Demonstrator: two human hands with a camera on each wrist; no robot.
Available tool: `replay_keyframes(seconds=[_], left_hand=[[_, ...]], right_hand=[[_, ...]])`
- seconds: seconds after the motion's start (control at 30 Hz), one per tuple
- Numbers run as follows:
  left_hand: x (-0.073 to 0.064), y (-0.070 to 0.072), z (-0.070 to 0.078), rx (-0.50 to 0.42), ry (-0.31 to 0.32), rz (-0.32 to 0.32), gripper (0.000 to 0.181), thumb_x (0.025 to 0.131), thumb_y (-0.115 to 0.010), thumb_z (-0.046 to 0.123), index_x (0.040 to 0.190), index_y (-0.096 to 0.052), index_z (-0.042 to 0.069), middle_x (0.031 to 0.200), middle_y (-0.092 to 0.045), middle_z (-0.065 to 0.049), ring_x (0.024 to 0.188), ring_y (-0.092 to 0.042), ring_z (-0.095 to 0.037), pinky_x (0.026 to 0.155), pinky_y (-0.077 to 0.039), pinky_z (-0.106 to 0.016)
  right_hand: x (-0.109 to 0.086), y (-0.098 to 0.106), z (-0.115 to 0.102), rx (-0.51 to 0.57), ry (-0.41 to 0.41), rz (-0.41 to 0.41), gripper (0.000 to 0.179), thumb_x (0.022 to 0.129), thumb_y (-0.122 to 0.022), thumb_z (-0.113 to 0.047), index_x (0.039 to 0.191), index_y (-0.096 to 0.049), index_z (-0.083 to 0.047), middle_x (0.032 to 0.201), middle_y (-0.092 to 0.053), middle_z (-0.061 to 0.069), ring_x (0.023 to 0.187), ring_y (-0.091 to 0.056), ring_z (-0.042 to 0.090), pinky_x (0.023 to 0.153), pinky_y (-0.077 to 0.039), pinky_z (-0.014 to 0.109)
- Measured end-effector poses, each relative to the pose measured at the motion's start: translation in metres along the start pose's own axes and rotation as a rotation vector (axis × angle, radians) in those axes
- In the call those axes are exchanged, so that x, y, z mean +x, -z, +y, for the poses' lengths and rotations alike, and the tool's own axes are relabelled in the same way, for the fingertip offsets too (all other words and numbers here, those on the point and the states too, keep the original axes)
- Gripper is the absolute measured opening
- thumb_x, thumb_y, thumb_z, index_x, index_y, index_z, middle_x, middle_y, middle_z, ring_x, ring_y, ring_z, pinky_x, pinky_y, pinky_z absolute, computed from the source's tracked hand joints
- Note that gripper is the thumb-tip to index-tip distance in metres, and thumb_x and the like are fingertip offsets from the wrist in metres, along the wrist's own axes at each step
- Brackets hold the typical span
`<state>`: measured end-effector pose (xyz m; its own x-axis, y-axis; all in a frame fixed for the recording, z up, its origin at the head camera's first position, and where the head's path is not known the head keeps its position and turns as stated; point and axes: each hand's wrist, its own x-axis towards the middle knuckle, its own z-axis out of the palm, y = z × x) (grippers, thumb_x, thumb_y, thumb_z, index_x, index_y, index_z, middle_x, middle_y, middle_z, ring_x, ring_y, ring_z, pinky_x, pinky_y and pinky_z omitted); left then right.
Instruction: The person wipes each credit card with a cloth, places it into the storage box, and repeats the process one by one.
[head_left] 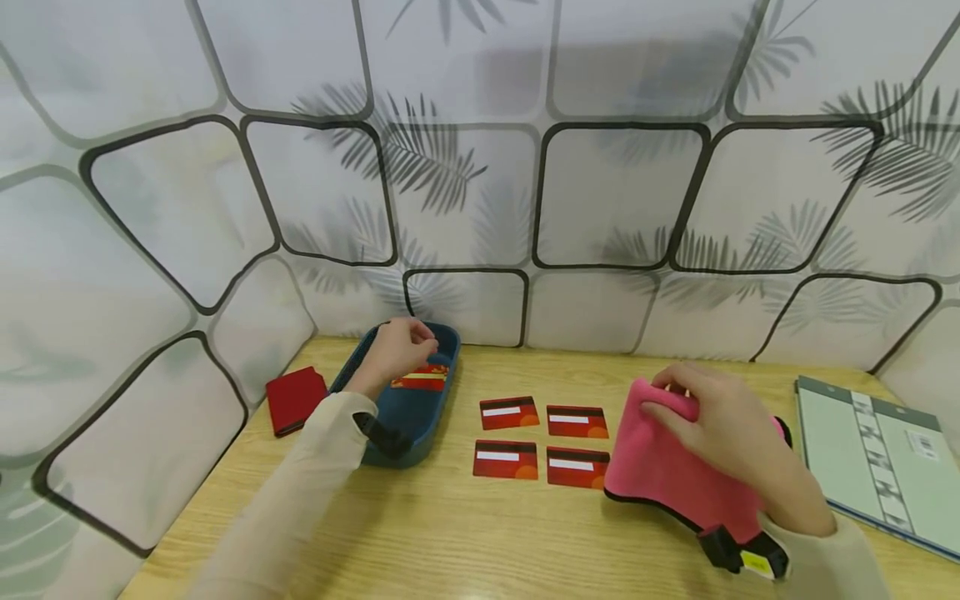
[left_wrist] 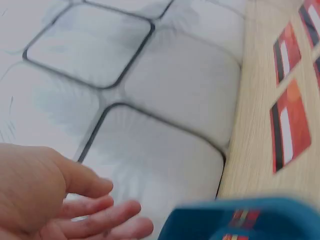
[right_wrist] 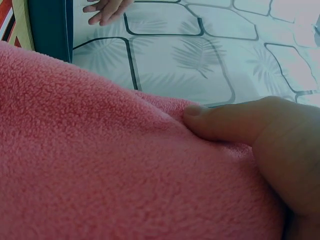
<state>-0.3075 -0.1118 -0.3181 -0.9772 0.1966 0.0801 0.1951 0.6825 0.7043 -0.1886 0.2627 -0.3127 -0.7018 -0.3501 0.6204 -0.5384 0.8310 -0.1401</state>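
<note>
In the head view my left hand [head_left: 397,357] is over the blue basket [head_left: 408,457], holding nothing. Its fingers are loose in the left wrist view, above the blurred basket rim [left_wrist: 245,204]. A red and yellow card [head_left: 422,377] lies inside the basket. My right hand [head_left: 716,421] grips a pink fleecy cloth [head_left: 675,475] with dark edging and lifts its upper part off the table. In the right wrist view the thumb presses on the pink cloth [right_wrist: 125,165]; the other fingers are hidden behind it.
Several red cards [head_left: 506,460] with white strips lie in two rows between basket and cloth. A dark red wallet-like item [head_left: 295,400] is left of the basket. A pale green notebook or folder [head_left: 832,450] lies at the right. A patterned curtain [head_left: 600,200] hangs behind the wooden table [head_left: 465,542].
</note>
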Motion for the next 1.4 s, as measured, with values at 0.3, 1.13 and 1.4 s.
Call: replay_keyframes(seconds=[0.3, 1.13, 1.4], left_hand=[[-0.013, -0.034, 0.015, 0.152, -0.233, -0.099, 0.016, 0.089, -0.062, 0.008, 0.102, -0.064, 0.000, 0.093, -0.070, -0.013, 0.079, -0.066, -0.023, 0.070, -0.054, -0.033], [-0.016, -0.109, 0.018, 0.326, -0.054, -0.129, 0.038, 0.086, -0.070, 0.010, 0.119, -0.055, 0.001, 0.120, -0.059, -0.018, 0.100, -0.060, -0.030, 0.088, -0.051, -0.042], [-0.013, -0.118, 0.009, 0.228, -0.012, -0.149, 0.052, 0.082, -0.075, 0.008, 0.126, -0.050, -0.002, 0.120, -0.059, -0.021, 0.109, -0.057, -0.033, 0.094, -0.049, -0.043]], right_hand=[[0.001, -0.003, -0.001, 0.059, 0.091, -0.001, 0.033, 0.063, -0.088, -0.012, 0.088, -0.066, -0.016, 0.078, -0.062, -0.009, 0.066, -0.048, 0.002, 0.056, -0.042, 0.015], [0.002, -0.004, -0.005, 0.068, 0.098, -0.022, 0.031, 0.064, -0.087, -0.012, 0.087, -0.066, -0.014, 0.080, -0.062, -0.007, 0.067, -0.048, 0.003, 0.056, -0.045, 0.020], [0.002, -0.004, -0.009, 0.063, 0.078, -0.045, 0.029, 0.066, -0.087, -0.013, 0.086, -0.066, -0.014, 0.079, -0.062, -0.007, 0.066, -0.048, 0.003, 0.055, -0.045, 0.020]])
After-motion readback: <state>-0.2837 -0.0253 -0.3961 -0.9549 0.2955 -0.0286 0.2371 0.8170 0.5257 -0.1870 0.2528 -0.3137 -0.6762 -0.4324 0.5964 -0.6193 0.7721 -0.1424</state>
